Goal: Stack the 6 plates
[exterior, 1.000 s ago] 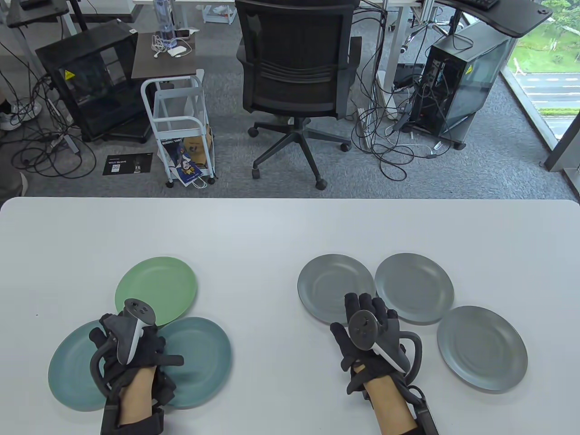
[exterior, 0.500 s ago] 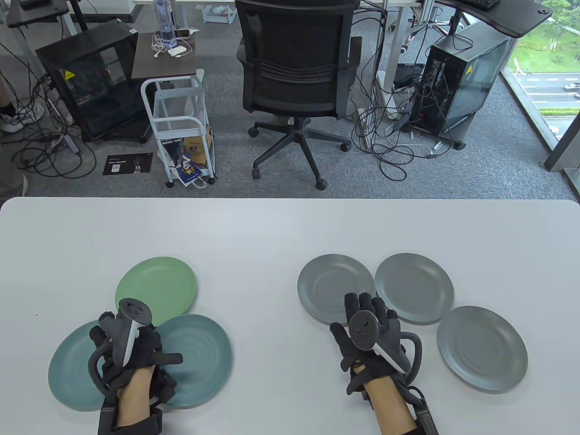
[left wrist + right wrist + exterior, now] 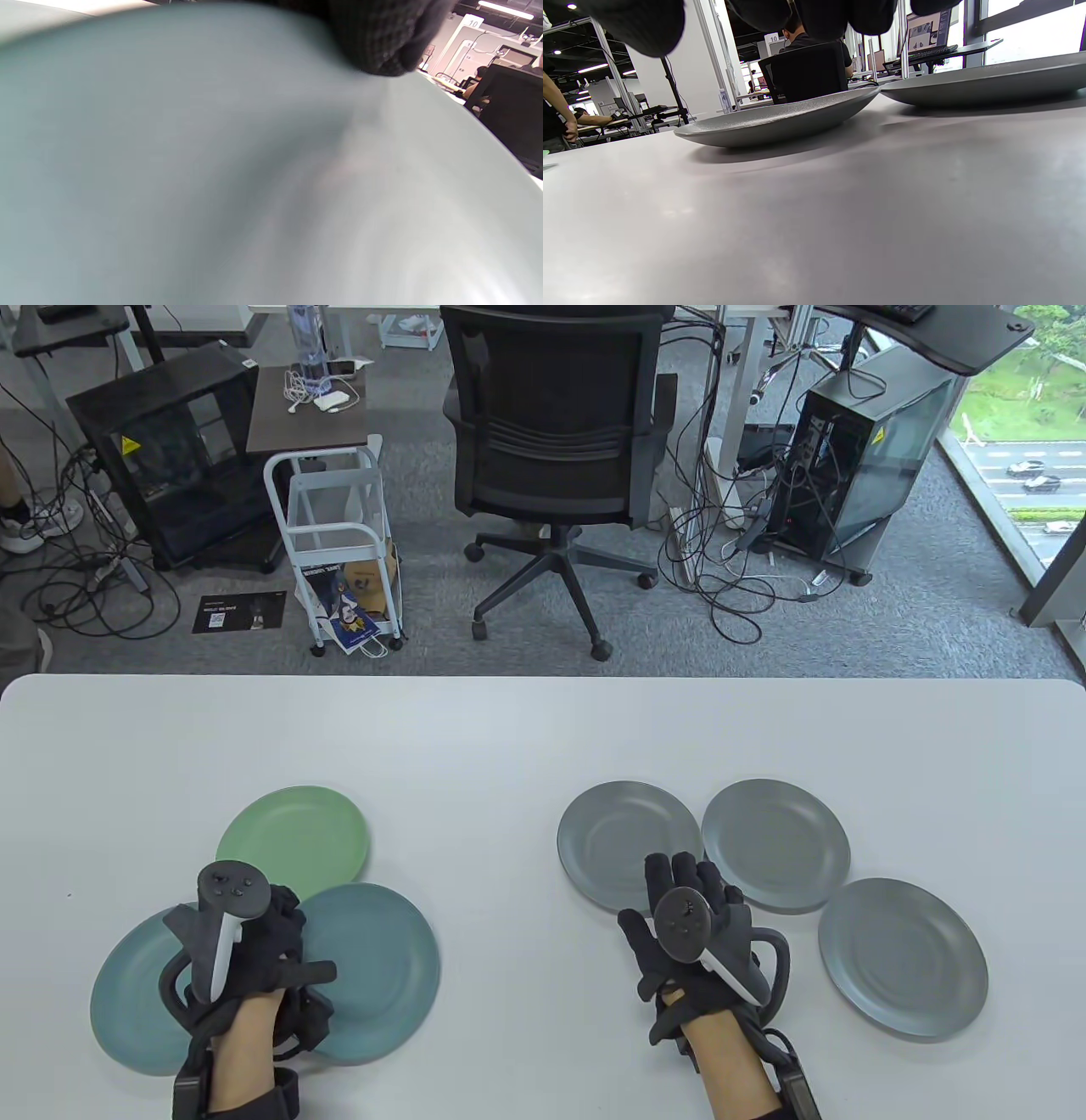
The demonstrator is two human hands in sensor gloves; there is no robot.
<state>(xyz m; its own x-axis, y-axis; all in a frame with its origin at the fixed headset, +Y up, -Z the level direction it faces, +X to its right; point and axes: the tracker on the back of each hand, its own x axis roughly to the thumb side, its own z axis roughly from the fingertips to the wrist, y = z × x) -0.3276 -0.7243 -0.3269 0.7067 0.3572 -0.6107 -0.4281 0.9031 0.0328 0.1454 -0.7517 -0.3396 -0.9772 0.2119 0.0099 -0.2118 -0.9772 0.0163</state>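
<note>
Left hand gripping the near edge of a round teal plate, thumb lying across its rim, lifting it so that it is overlapping the pale green round plate beyond the fingers. Lying under the wrist on the outer side, a second teal round plate on the white table. Filling the left wrist view, blurred teal plate surface.

Right hand resting flat, fingers spread and holding nothing, fingertips reaching over the near rim of a grey round plate. Sitting just beyond and to the outer side, another grey round plate; further outward beside the wrist, a third grey round plate.
</note>
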